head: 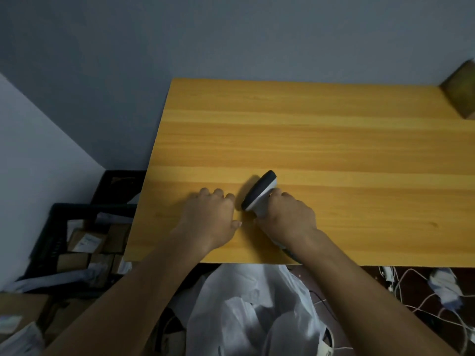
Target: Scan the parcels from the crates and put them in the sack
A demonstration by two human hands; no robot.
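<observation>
A person's right hand (289,217) wraps its fingers around the grip of a handheld barcode scanner (259,194), whose dark head tilts toward 11 o'clock just above a wooden table (334,140). The left hand (213,217) rests knuckles-up on the tabletop just beside the scanner, at its 9 o'clock, fingers curled under; whether they cover anything cannot be told, and no parcel shows between the hands. The scanner appears held ready at the near edge, where a package lifted from the side would pass under it. The parcels (87,242), brown boxes with labels, lie in a black crate (51,227) on the floor off the table's left edge, at 8 o'clock from the hands; a second crate (115,183) sits behind it. The white sack (252,304) gapes below the table's front edge at 6 o'clock, apparently placed for a straight drop. Most of the tabletop toward 12 and 3 o'clock is bare, save a brown box (460,91) at the far right corner. White cables (411,291) trail on the floor at 4 o'clock.
</observation>
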